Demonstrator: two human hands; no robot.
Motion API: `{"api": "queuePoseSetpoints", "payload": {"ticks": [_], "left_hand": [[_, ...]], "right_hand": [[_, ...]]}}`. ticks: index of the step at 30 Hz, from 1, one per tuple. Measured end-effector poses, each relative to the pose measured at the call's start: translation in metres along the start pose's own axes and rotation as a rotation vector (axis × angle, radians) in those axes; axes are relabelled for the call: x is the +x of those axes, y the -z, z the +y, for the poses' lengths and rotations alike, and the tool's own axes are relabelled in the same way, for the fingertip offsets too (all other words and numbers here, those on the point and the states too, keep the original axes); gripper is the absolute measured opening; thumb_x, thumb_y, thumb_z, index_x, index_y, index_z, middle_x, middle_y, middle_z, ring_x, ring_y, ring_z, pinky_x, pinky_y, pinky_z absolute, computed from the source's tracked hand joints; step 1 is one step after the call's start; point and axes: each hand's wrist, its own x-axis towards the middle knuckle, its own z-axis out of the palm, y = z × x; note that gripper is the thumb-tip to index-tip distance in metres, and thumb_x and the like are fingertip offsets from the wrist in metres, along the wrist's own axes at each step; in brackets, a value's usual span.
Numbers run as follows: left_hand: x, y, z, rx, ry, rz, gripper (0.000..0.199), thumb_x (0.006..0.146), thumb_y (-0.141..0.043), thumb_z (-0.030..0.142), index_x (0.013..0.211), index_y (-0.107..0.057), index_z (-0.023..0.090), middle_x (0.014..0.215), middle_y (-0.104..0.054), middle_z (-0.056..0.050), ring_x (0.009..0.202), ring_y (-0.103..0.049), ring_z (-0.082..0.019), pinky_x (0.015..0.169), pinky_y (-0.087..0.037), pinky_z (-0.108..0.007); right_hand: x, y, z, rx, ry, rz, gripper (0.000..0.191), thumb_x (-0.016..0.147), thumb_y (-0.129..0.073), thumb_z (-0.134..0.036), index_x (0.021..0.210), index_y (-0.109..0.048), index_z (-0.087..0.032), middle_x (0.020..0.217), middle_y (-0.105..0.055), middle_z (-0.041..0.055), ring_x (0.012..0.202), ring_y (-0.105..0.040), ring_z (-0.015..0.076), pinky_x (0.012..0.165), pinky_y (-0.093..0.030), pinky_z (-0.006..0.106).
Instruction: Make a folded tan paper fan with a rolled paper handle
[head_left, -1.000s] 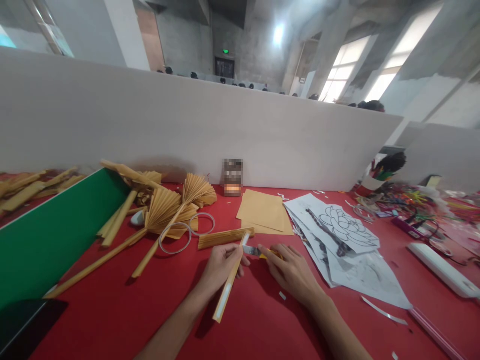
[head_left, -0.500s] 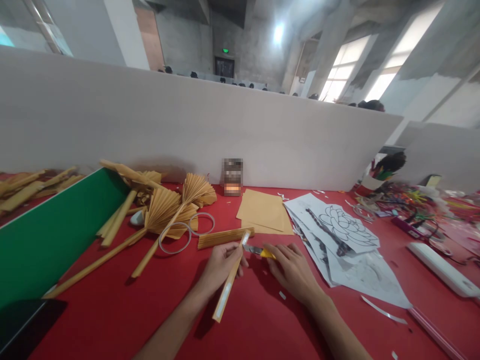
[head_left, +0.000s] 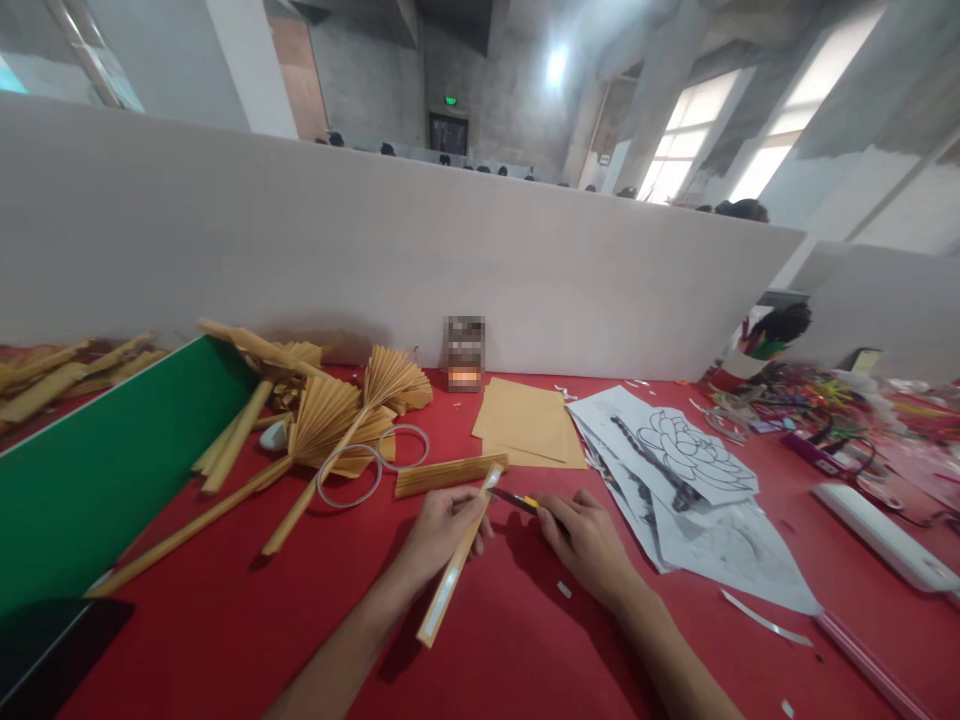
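Observation:
My left hand (head_left: 445, 525) is closed round the middle of a narrow folded strip of tan paper (head_left: 442, 603), which slants above the red table. White double-sided tape seems to run along its face. A utility knife (head_left: 531, 502) with a yellow body is gripped in my right hand (head_left: 583, 538), its blade tip touching or very close to the strip's upper end. Just behind my left hand lies a pleated tan paper bundle (head_left: 450, 475). Two tape rings (head_left: 350, 503) rest left of it, by the pleated paper fans (head_left: 328, 415).
Tan paper sheets (head_left: 517, 425) lie ahead, beside a lotus line drawing (head_left: 690, 455) and other prints. A green board (head_left: 142, 460) borders the left side. At right are a white glue gun-like tool (head_left: 885, 535), a pen cup (head_left: 739, 365) and tangled craft bits. A white partition (head_left: 375, 250) stands behind.
The knife has turned in my right hand, so its blade now shows edge-on and darker. The strip's lower end has shifted slightly to the left and down.

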Motion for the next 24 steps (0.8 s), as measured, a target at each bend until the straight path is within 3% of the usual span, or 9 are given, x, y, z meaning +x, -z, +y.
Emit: {"api": "queuePoseSetpoints", "payload": {"ticks": [7, 10, 15, 20, 24], "left_hand": [[0.001, 0.001, -0.003, 0.035, -0.024, -0.03, 0.039, 0.085, -0.068, 0.055, 0.08, -0.069, 0.016, 0.06, -0.067, -0.002, 0.044, -0.056, -0.012, 0.042, -0.04, -0.021], [0.002, 0.0, -0.003, 0.019, -0.006, -0.008, 0.04, 0.086, -0.067, 0.054, 0.086, -0.07, 0.015, 0.06, -0.067, -0.002, 0.043, -0.057, -0.012, 0.041, -0.04, -0.021], [0.001, -0.002, 0.0, -0.019, 0.039, 0.031, 0.042, 0.084, -0.069, 0.056, 0.088, -0.069, 0.014, 0.062, -0.068, -0.003, 0.042, -0.057, -0.012, 0.04, -0.04, -0.02], [-0.002, -0.005, 0.001, 0.035, 0.029, 0.03, 0.047, 0.084, -0.067, 0.059, 0.091, -0.07, 0.013, 0.061, -0.069, -0.004, 0.043, -0.059, -0.013, 0.041, -0.042, -0.021], [-0.005, -0.008, -0.001, 0.152, -0.005, 0.003, 0.045, 0.088, -0.063, 0.057, 0.08, -0.069, 0.014, 0.061, -0.069, -0.005, 0.043, -0.058, -0.013, 0.04, -0.041, -0.022]], "right_hand": [[0.003, 0.009, -0.006, 0.189, -0.203, -0.153, 0.04, 0.112, -0.034, -0.039, 0.093, -0.066, -0.025, 0.074, -0.069, 0.0001, 0.064, -0.064, 0.0188, 0.06, -0.041, 0.027], [0.004, 0.01, -0.005, 0.196, -0.223, -0.157, 0.038, 0.112, -0.035, -0.04, 0.092, -0.064, -0.025, 0.074, -0.07, -0.0004, 0.063, -0.065, 0.019, 0.061, -0.041, 0.027], [0.0, -0.002, 0.006, 0.058, -0.253, -0.005, 0.033, 0.112, -0.036, -0.035, 0.104, -0.066, -0.024, 0.081, -0.075, 0.0024, 0.068, -0.067, 0.0219, 0.067, -0.042, 0.032], [-0.001, -0.009, 0.013, -0.189, -0.278, 0.109, 0.026, 0.109, -0.043, -0.032, 0.104, -0.067, -0.023, 0.095, -0.074, 0.0067, 0.087, -0.069, 0.025, 0.079, -0.042, 0.037], [0.004, -0.006, -0.002, -0.103, -0.115, 0.16, 0.019, 0.107, -0.05, -0.028, 0.118, -0.065, -0.023, 0.11, -0.071, 0.0088, 0.102, -0.064, 0.0268, 0.09, -0.041, 0.041]]}}
